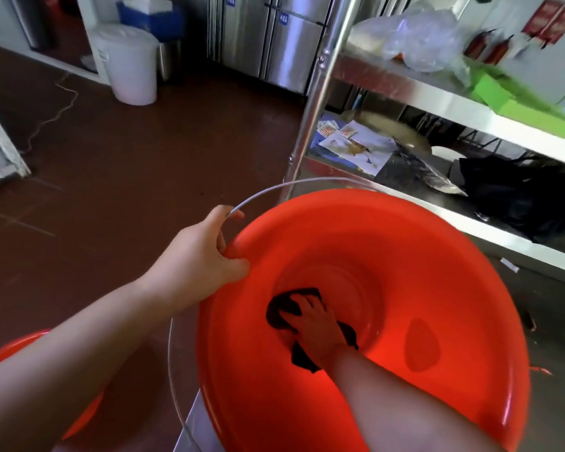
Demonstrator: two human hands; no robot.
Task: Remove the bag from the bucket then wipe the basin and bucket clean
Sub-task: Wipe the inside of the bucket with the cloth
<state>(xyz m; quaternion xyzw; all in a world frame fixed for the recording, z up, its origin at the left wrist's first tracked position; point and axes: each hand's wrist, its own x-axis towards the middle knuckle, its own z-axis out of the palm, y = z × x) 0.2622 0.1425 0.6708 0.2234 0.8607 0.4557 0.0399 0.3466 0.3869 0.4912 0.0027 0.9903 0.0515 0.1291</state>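
A large orange bucket [437, 243] fills the lower right, tilted toward me, with a thin wire handle [274, 189] arching over its far rim. My left hand [203, 252] grips the bucket's left rim, fingers curled over the edge beside the wire handle. Deep inside, my right hand [317, 324] presses a dark cloth [282, 309] against the bucket's bottom. Part of an orange basin [82, 415] shows at the lower left, mostly hidden by my left forearm. A black bag [519, 197] lies on the lower metal shelf to the right.
A steel shelving rack [320, 93] stands behind the bucket, holding clear plastic bags, a green box [519, 102] and papers. A white lidded bin [128, 63] sits on the brown floor at the back left, next to steel cabinets. A white frame leg is at the far left.
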